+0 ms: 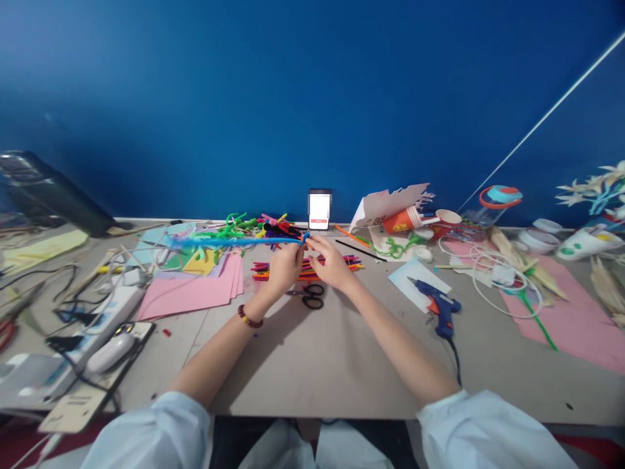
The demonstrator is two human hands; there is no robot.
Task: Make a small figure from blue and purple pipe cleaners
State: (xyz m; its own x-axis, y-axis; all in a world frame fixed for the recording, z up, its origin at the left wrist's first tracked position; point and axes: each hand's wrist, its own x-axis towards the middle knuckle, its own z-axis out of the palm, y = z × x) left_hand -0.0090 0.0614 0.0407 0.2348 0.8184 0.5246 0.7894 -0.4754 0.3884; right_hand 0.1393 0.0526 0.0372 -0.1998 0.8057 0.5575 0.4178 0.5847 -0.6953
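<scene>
A bright blue pipe cleaner (244, 241) stretches out to the left from between my two hands, its far end blurred. Both hands meet above the middle of the desk. My left hand (284, 264) is closed on the pipe cleaner close to its right end. The fingers of my right hand (331, 262) pinch that same end, where a small dark blue twist or loop shows. Under my hands lies a bundle of coloured pipe cleaners (351, 262), mostly purple, red and orange. Black-handled scissors (312, 298) rest on the desk just below them.
A phone (319, 210) stands against the blue wall. Left are pink paper sheets (190, 298), a tangled pipe cleaner pile (239, 227) and a power strip (97, 332). A blue glue gun (442, 306) with its cord, red paper cups (403, 220) and a coiled white cable (508, 280) lie right.
</scene>
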